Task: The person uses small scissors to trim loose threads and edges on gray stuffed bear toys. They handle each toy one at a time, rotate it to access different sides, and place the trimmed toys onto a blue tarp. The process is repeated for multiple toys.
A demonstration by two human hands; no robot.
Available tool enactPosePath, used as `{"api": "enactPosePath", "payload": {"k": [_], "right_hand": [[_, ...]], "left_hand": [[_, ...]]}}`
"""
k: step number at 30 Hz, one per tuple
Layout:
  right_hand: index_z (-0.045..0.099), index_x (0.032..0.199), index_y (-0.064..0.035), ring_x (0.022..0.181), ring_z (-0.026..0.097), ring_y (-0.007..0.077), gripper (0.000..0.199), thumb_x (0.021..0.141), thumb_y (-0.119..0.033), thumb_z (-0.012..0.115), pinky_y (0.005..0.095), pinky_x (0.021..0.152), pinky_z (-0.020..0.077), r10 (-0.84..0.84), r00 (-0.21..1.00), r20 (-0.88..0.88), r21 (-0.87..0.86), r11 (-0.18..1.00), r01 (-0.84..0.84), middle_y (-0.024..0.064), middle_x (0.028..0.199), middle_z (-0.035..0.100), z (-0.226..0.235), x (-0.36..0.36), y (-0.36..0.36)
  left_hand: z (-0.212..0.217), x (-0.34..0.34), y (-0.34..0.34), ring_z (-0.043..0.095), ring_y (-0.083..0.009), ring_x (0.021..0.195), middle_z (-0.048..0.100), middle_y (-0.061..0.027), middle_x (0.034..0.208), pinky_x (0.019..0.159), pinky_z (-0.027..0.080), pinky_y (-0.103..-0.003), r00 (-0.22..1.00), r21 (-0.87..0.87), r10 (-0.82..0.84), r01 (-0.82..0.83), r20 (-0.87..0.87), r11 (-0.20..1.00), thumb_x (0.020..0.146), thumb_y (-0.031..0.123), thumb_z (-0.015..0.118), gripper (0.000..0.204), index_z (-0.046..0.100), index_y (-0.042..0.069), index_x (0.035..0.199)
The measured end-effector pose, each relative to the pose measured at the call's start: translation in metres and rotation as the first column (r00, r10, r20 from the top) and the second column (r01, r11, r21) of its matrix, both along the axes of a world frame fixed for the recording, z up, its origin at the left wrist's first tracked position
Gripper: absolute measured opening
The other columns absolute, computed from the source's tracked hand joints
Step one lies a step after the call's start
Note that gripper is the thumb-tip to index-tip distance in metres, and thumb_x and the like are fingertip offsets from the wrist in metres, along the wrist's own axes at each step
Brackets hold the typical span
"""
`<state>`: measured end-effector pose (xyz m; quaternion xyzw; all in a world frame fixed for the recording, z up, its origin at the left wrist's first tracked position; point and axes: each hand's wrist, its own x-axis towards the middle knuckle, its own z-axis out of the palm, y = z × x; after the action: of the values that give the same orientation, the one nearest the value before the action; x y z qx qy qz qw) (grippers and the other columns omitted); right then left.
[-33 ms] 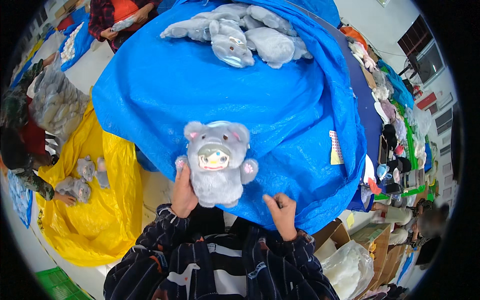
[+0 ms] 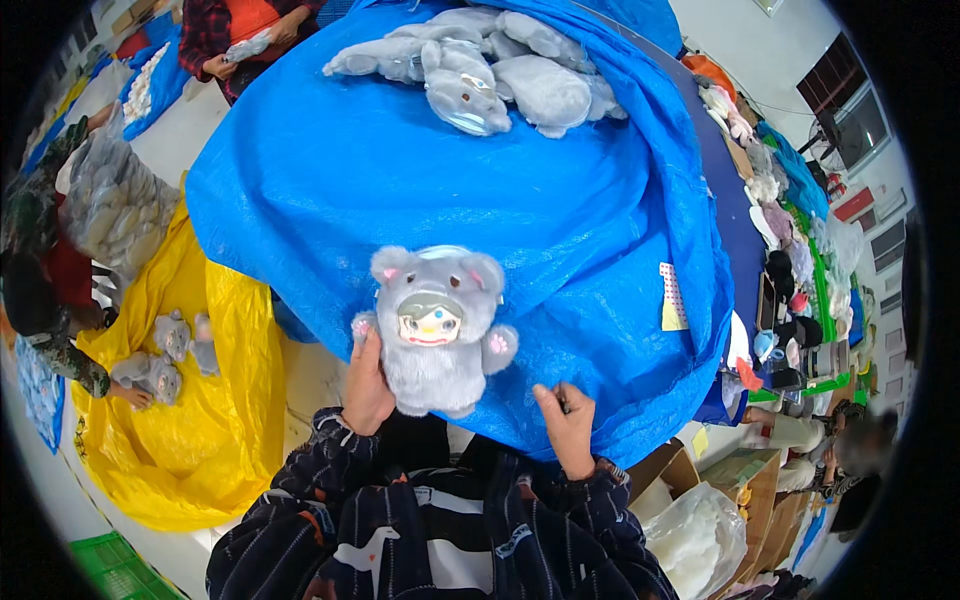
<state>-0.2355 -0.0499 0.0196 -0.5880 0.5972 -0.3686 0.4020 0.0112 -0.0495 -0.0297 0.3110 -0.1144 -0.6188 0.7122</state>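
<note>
A grey plush bear toy (image 2: pixel 435 350) with pink-lined ears, pink paw pads and a doll-like face set in its front is upright, face toward me. My left hand (image 2: pixel 369 385) grips it from its left side, thumb in front below the raised paw and the fingers hidden behind. To the toy's right, apart from it, my right hand (image 2: pixel 568 425) is closed with curled fingers. A small dark spot shows between its thumb and fingers; what it is I cannot make out. Both hands are above the near edge of a blue plastic sheet (image 2: pixel 400 180).
Several grey plush pieces (image 2: pixel 540 90) are heaped on the sheet's far side. At left, a person's hand (image 2: pixel 130 396) touches plush toys on a yellow sheet (image 2: pixel 190 460). Another person (image 2: pixel 255 30) works at the far left. Cardboard boxes (image 2: pixel 745 475) and a clear bag (image 2: pixel 700 535) stand at lower right.
The view has shifted very slightly. The toy stays in my left hand, and my right thumb and fingers have moved only a little.
</note>
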Motion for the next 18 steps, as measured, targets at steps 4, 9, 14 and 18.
{"api": "enactPosePath", "payload": {"k": [4,9,14,18], "right_hand": [[0.055,0.072,0.0036,0.065,0.048,0.0111,0.017,0.078,-0.01,0.063,0.0262,0.056,0.0384,0.045,0.989,0.138,-0.166,0.986,-0.022,0.0087,0.071,0.054,0.022,0.021,-0.024],[0.056,0.085,0.0043,0.072,0.052,0.0161,0.017,0.079,-0.01,0.061,0.0263,0.063,0.041,0.164,0.98,0.109,-0.223,0.965,-0.137,0.0122,0.085,0.057,0.029,0.056,-0.046],[0.056,0.083,0.0035,0.065,0.047,0.0118,0.02,0.082,-0.017,0.059,0.0252,0.057,0.0378,0.244,0.966,0.086,-0.146,0.962,-0.23,0.0072,0.077,0.054,0.03,0.055,-0.033],[0.057,0.083,-0.0005,0.057,0.042,0.0065,0.021,0.085,-0.022,0.058,0.0212,0.052,0.0343,0.175,0.913,0.368,0.185,0.949,-0.257,-0.0006,0.067,0.05,0.01,0.049,-0.014]], "left_hand": [[-0.002,0.0,0.004,0.05,-0.0199,0.106,0.048,-0.0094,0.118,0.089,0.043,-0.035,0.999,-0.023,-0.037,0.037,-0.032,0.999,0.094,0.024,0.038,0.034,0.037,0.006,0.123],[-0.016,-0.003,0.021,0.047,-0.018,0.109,0.047,-0.01,0.12,0.09,0.041,-0.033,0.981,-0.087,-0.124,0.138,0.152,0.987,0.092,0.024,0.044,0.038,0.037,0.005,0.123],[-0.007,0.028,0.023,0.044,-0.0186,0.111,0.042,-0.0107,0.125,0.092,0.037,-0.032,0.76,-0.19,-0.124,0.312,0.638,0.931,0.088,0.021,0.053,0.047,0.036,0.002,0.127],[0.032,0.021,0.024,0.048,-0.011,0.1,0.051,-0.0054,0.113,0.085,0.04,-0.026,0.658,0.03,-0.393,0.491,0.642,0.87,0.088,0.017,0.052,0.037,0.044,0.0,0.12]]}}
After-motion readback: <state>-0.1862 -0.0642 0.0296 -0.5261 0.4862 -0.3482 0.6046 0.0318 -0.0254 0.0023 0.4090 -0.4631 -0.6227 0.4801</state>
